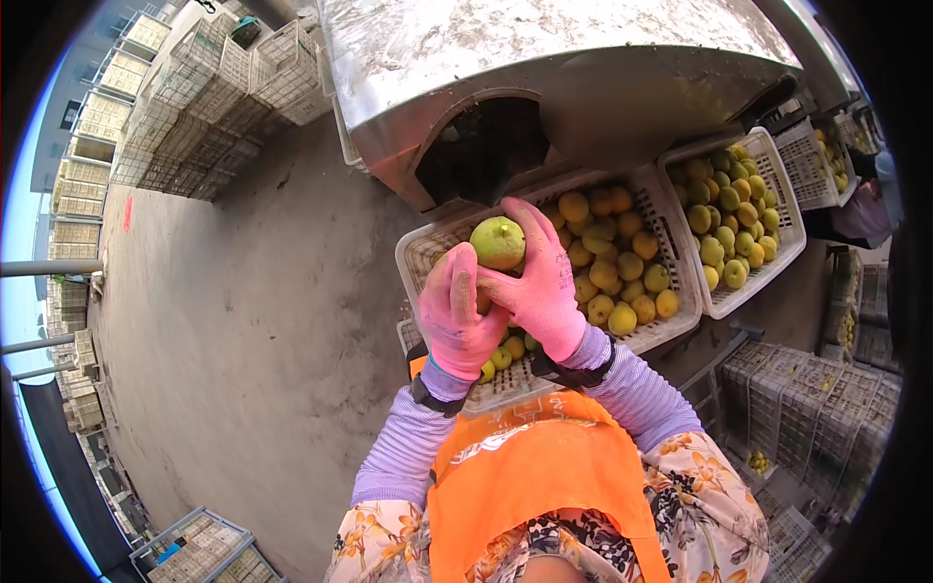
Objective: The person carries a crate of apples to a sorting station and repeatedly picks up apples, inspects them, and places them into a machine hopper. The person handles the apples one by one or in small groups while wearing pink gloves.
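Both my hands wear pink gloves and meet above a white plastic crate (656, 337). A green round fruit (498, 243) is held between them; the fingers of my right hand (536, 280) curl round its far and right side. My left hand (463, 313) touches its near left side, with another fruit partly visible between the palms, mostly hidden. Yellow-green and orange fruits (603, 273) lie in the crate below and to the right of my hands. More fruits lie under my wrists.
A metal machine housing (561, 44) with a dark round opening (485, 149) stands just beyond the crate. To the right is a second white crate (793, 270) of fruit. Stacked crates (211, 102) stand at the upper left, and strapped crates (809, 408) at the lower right. A person's arm (864, 211) shows at the far right.
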Action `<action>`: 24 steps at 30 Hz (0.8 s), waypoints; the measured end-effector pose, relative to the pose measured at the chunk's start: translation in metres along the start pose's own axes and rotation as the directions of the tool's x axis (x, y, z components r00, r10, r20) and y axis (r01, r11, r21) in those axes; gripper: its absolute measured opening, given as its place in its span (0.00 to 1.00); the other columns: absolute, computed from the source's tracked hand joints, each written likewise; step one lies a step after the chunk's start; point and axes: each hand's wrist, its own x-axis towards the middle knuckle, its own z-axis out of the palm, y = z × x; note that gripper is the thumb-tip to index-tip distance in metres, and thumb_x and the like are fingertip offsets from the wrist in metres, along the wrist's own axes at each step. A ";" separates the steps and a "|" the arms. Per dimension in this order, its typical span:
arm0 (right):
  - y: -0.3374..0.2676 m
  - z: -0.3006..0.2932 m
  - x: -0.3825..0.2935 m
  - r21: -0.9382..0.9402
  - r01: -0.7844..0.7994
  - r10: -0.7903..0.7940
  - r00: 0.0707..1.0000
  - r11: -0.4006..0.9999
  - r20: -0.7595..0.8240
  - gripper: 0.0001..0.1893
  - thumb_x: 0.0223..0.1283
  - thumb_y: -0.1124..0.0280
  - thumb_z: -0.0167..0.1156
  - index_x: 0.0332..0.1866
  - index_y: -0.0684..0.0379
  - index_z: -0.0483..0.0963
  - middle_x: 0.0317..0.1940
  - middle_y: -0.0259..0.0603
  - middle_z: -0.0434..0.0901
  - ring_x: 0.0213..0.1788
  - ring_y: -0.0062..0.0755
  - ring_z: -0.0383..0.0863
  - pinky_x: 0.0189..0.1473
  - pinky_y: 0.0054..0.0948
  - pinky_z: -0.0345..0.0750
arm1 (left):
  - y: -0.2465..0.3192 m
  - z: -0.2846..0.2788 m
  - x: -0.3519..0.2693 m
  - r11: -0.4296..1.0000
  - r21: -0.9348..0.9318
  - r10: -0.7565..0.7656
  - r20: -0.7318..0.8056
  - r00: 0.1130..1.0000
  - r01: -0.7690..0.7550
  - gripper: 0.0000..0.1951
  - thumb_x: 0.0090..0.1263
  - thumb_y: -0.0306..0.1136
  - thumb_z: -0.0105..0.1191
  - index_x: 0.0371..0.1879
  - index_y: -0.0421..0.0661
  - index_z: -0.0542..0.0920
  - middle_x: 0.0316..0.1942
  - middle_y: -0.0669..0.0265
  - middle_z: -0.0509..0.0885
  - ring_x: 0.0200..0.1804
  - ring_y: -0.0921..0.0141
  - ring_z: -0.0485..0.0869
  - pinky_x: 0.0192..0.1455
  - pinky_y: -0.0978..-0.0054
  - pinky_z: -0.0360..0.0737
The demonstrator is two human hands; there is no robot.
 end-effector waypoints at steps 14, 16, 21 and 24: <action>0.053 0.049 0.156 -0.620 0.193 -0.258 0.966 0.760 -0.016 0.44 0.56 0.39 0.71 0.69 0.64 0.73 0.65 0.62 0.76 0.66 0.64 0.75 0.70 0.53 0.70 | -0.047 0.001 -0.021 0.416 -0.577 -0.553 0.454 0.699 0.703 0.27 0.73 0.23 0.64 0.71 0.42 0.72 0.62 0.59 0.83 0.60 0.66 0.85 0.66 0.68 0.82; 0.020 0.018 0.141 -0.337 0.263 -0.266 0.963 0.904 0.037 0.44 0.55 0.41 0.73 0.69 0.65 0.72 0.63 0.63 0.77 0.63 0.64 0.77 0.66 0.51 0.74 | -0.046 -0.008 -0.011 -0.259 -0.744 -0.608 0.621 0.495 0.615 0.22 0.78 0.26 0.59 0.69 0.43 0.74 0.66 0.58 0.80 0.62 0.65 0.83 0.67 0.67 0.82; 0.013 -0.006 0.017 -0.155 0.150 -0.146 0.989 0.977 0.035 0.47 0.48 0.43 0.78 0.68 0.66 0.73 0.66 0.59 0.76 0.68 0.59 0.77 0.70 0.50 0.74 | -0.039 0.002 -0.010 -0.371 -0.761 -0.524 0.645 0.557 0.532 0.20 0.84 0.37 0.51 0.69 0.43 0.73 0.65 0.62 0.80 0.68 0.64 0.79 0.74 0.58 0.76; 0.012 0.001 -0.009 -0.189 0.164 -0.147 0.984 0.968 0.103 0.45 0.48 0.49 0.79 0.68 0.67 0.73 0.69 0.58 0.74 0.67 0.58 0.78 0.68 0.47 0.76 | -0.021 0.001 -0.007 -0.170 -0.789 -0.558 0.572 0.602 0.591 0.19 0.76 0.29 0.61 0.63 0.41 0.78 0.66 0.62 0.79 0.66 0.67 0.80 0.70 0.66 0.80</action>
